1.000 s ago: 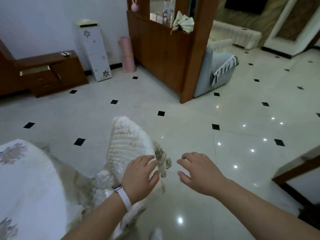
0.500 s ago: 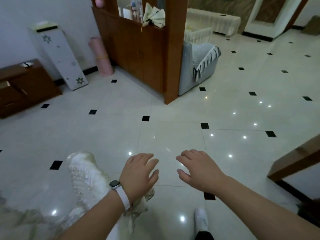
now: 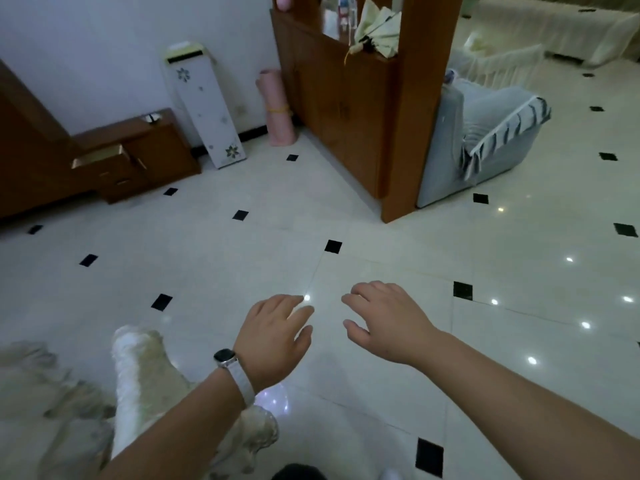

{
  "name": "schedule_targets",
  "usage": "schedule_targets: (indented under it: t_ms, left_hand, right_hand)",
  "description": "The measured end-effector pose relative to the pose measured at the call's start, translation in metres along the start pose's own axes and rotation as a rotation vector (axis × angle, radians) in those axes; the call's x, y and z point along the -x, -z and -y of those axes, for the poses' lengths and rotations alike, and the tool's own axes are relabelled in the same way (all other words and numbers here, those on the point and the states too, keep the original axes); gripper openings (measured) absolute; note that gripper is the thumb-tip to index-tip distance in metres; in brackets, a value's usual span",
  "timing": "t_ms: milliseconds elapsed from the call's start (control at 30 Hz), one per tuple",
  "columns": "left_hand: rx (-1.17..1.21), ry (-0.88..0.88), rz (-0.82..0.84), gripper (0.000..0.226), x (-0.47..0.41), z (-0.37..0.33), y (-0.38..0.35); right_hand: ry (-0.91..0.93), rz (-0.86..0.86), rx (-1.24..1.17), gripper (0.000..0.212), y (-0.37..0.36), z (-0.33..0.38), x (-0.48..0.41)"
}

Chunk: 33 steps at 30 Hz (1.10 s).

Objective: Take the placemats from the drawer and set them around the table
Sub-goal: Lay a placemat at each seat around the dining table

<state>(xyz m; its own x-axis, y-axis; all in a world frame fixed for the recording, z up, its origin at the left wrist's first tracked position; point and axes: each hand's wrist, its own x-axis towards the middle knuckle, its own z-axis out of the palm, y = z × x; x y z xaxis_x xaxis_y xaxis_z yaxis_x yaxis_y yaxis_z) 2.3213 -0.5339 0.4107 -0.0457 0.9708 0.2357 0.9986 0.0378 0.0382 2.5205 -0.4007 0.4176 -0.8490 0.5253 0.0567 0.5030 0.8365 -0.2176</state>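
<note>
No placemat shows in the head view. A low brown cabinet (image 3: 145, 157) stands against the far left wall, and its top drawer (image 3: 98, 156) is pulled open with a pale inside; I cannot make out what it contains. My left hand (image 3: 273, 336), with a watch on the wrist, hovers over the tiled floor, fingers apart and holding nothing. My right hand (image 3: 388, 322) floats beside it, also open and bare. Both are well short of the cabinet.
A chair in a white quilted cover (image 3: 142, 379) is at my lower left, beside blurred tablecloth fringe (image 3: 38, 386). Ahead stand a wooden partition cabinet (image 3: 346, 109), a pink roll (image 3: 278, 109), a white floral box (image 3: 204, 105) and a grey armchair (image 3: 485, 133).
My left hand let go of the covered chair back, and both hands now hang empty. The view swung away from the table, and the cabinet with the open drawer looks nearer.
</note>
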Motion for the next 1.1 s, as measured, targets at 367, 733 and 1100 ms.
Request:
schedule_targets:
  t_ms: [367, 733, 1100]
  left_hand:
    - [-0.011, 0.199, -0.068, 0.033, -0.046, 0.086, -0.022]
    - [0.052, 0.290, -0.080, 0.037, -0.132, 0.255, -0.049]
    - [0.020, 0.590, -0.132, 0.033, -0.098, 0.394, -0.037]
  right_hand:
    - [0.201, 0.037, 0.026, 0.050, -0.009, -0.006, -0.143]
    - [0.259, 0.116, 0.150, 0.050, -0.016, 0.019, -0.338]
    - [0.563, 0.151, 0.098, 0.046, -0.058, 0.111, -0.494]
